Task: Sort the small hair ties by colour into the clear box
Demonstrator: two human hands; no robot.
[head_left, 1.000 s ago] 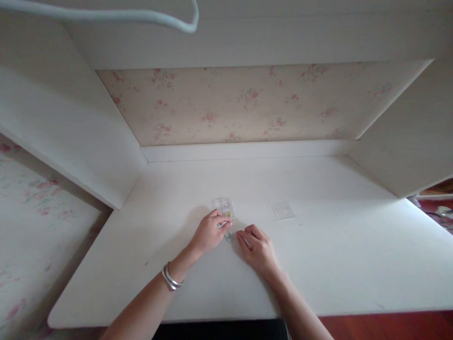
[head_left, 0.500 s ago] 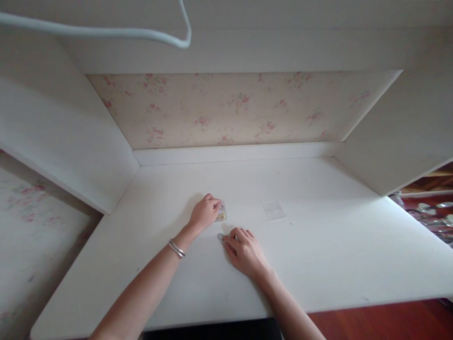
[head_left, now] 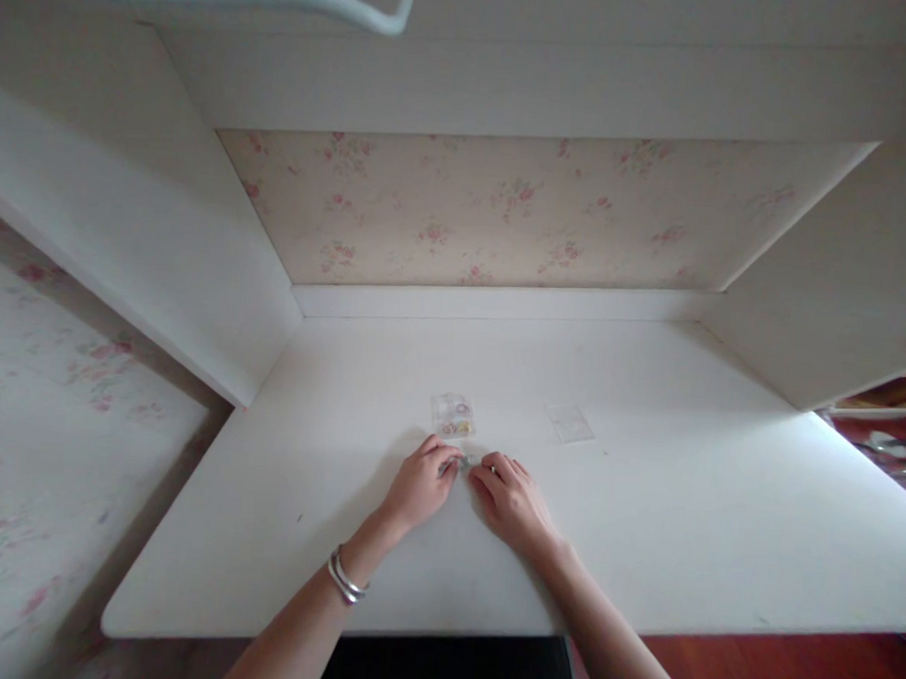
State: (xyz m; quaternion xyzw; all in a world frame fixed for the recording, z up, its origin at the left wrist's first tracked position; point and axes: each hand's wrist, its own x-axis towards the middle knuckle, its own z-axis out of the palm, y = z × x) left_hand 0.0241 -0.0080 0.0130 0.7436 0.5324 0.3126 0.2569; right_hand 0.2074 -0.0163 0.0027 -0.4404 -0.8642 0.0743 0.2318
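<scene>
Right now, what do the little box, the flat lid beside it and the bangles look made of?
Box: clear, glossy plastic by the look; coloured bits show through.
Lid: likely the same clear plastic; the desk shows through.
Bangles: probably polished metal, silvery with bright glints.

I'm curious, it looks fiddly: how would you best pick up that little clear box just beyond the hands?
Probably by its two short side walls, coming straight down from above. The clear box sits flat and low on the white desk, apart from both hands, so nothing blocks its top and sides.
</scene>
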